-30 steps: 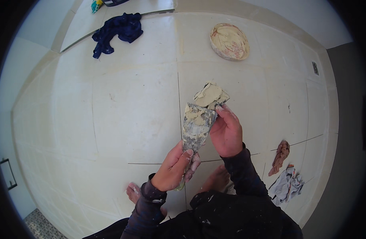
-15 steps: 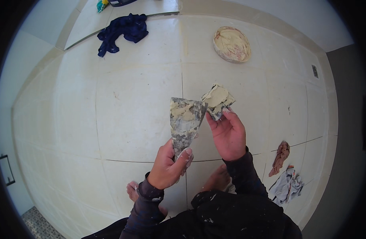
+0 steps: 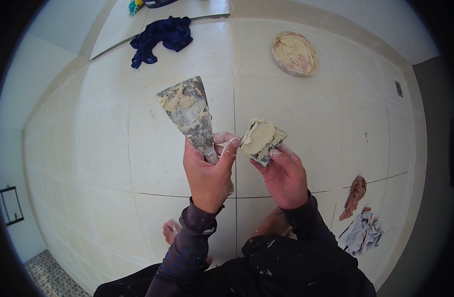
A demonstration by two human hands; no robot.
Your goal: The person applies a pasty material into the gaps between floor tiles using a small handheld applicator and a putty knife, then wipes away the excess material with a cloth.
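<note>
In my left hand (image 3: 207,171), closed round its handle, is a putty knife (image 3: 186,111) with a wide blade smeared with cream paste, pointing away and to the left. My left thumb and forefinger reach toward the small flat spreader (image 3: 262,140) that my right hand (image 3: 284,178) pinches by its near edge. A thick dollop of cream paste lies on the spreader. Whether the left thumb touches its edge I cannot tell. Farther off, at the upper right, a round tub (image 3: 295,54) of the same paste stands on the floor.
Pale tiles (image 3: 182,183) cover the floor. A dark blue cloth (image 3: 162,38) lies at the far left. A brown cloth (image 3: 354,198) and a grey-white cloth (image 3: 363,232) lie at the right. A drain grate (image 3: 398,89) sits near the right wall. My bare foot (image 3: 171,231) shows below.
The putty knife has swung left and away from the spreader, its blade now tilted to the left. My left thumb and forefinger have come near the spreader, which has moved slightly closer to me.
</note>
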